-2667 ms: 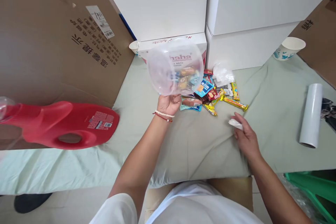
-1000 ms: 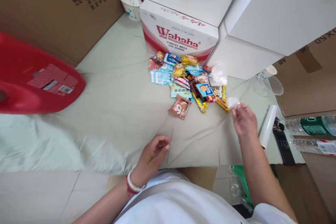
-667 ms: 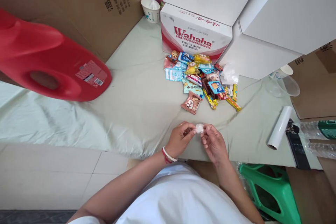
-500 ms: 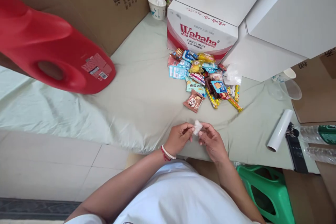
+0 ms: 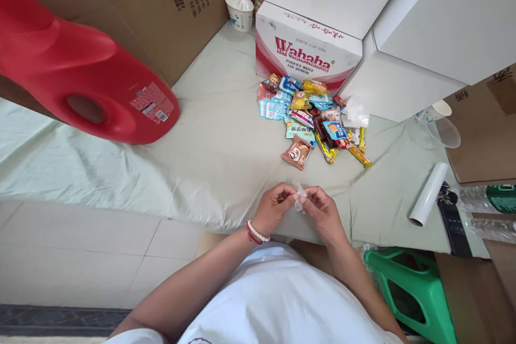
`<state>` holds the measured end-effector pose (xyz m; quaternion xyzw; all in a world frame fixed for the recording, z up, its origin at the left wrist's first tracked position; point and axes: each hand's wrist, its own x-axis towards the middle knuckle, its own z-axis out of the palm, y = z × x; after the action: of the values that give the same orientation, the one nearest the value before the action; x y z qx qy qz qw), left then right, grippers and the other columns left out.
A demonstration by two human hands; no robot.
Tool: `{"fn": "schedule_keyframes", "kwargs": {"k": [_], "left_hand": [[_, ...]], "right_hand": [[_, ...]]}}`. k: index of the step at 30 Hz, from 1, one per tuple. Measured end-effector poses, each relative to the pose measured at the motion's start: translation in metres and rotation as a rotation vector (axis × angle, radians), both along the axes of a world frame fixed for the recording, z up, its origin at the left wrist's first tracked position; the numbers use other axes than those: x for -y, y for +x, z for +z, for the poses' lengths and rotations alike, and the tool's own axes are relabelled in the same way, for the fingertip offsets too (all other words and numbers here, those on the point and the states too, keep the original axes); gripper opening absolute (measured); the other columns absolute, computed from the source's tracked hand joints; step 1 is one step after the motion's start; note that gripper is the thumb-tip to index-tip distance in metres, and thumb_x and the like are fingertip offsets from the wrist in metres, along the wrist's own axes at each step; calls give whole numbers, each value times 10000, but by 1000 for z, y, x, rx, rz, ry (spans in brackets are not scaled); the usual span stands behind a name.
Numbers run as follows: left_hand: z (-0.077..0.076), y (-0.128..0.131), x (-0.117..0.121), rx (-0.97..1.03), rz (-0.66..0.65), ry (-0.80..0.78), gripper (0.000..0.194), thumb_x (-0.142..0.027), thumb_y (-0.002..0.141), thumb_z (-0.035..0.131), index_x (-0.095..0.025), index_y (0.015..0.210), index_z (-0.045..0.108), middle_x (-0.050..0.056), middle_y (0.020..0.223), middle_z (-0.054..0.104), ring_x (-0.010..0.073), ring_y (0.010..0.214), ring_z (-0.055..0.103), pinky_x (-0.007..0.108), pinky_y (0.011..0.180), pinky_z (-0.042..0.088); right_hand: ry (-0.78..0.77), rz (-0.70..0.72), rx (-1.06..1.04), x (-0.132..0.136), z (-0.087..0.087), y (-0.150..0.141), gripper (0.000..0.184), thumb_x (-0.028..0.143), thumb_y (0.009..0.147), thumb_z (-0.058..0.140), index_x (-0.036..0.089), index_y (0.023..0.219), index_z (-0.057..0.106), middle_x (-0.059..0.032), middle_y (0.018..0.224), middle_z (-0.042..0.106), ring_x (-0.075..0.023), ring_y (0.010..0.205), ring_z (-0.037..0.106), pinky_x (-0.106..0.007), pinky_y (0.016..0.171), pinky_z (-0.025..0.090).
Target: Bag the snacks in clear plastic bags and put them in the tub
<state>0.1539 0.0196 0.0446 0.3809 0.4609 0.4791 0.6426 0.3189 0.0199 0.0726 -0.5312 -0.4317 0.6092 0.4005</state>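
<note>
Close to the table's front edge, both my hands meet over a small folded plastic bag (image 5: 299, 189), whitish and see-through. The thumb and fingertips of my left hand (image 5: 276, 207) pinch its left side. My right hand (image 5: 323, 214) pinches the other side, fingers curled. Beyond them lies a heap of wrapped snacks (image 5: 309, 101) in blue, yellow and brown packets. The nearest is a brown snack packet (image 5: 298, 152). A crumpled clear plastic bag (image 5: 357, 111) rests at the heap's right side.
A Wahaha carton (image 5: 306, 48) stands behind the snacks. On the left is a red jug (image 5: 92, 86). To the right are a clear plastic tub (image 5: 441, 131), paper cup (image 5: 437, 111), white roll (image 5: 429, 193) and plastic bottles (image 5: 492, 199). A green stool (image 5: 411, 285) stands below.
My left hand let go of the clear tub, which now lies at the right, and the snacks lie uncovered. Both hands came together on the small bag, which has begun to loosen.
</note>
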Motion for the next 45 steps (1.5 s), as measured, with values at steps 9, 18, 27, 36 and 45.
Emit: {"fn": "schedule_keyframes", "kwargs": {"k": [9,18,27,36,45], "left_hand": [[1,-23,-4,297,177,-193,453,-513,728,841,-196,834,535,-25,817,568,100,757,568,210,656,502],[8,-19,-3,340,119,-165,428,-512,773,817,-194,850,540,-11,912,568,143,903,578,391,850,611],[11,-8,2,404,132,-211,429,-465,707,874,-173,916,639,47,1069,651,181,1004,632,377,872,601],[-7,-2,0,59,149,-156,313,-422,645,861,-161,773,746,87,1102,627,169,833,627,263,574,550],[-10,-6,0,27,114,-175,438,-566,716,796,-168,805,635,-48,570,536,88,501,454,220,466,350]], "right_hand": [[-151,-127,-72,-9,1,33,373,436,684,864,215,912,670,9,750,618,-100,569,451,-232,509,369],[464,-2,705,8,12,29,231,421,902,679,250,1054,698,-56,972,633,-165,698,527,-321,692,467],[240,121,400,-6,-13,-9,211,429,943,611,235,870,651,-1,734,589,-150,612,474,-275,590,382],[56,195,126,-1,-19,-12,304,521,871,692,228,946,660,0,781,623,-137,647,482,-254,600,375],[-108,7,-161,-3,-12,-8,340,461,752,832,200,844,634,47,722,501,-55,522,336,-198,455,256]]}}
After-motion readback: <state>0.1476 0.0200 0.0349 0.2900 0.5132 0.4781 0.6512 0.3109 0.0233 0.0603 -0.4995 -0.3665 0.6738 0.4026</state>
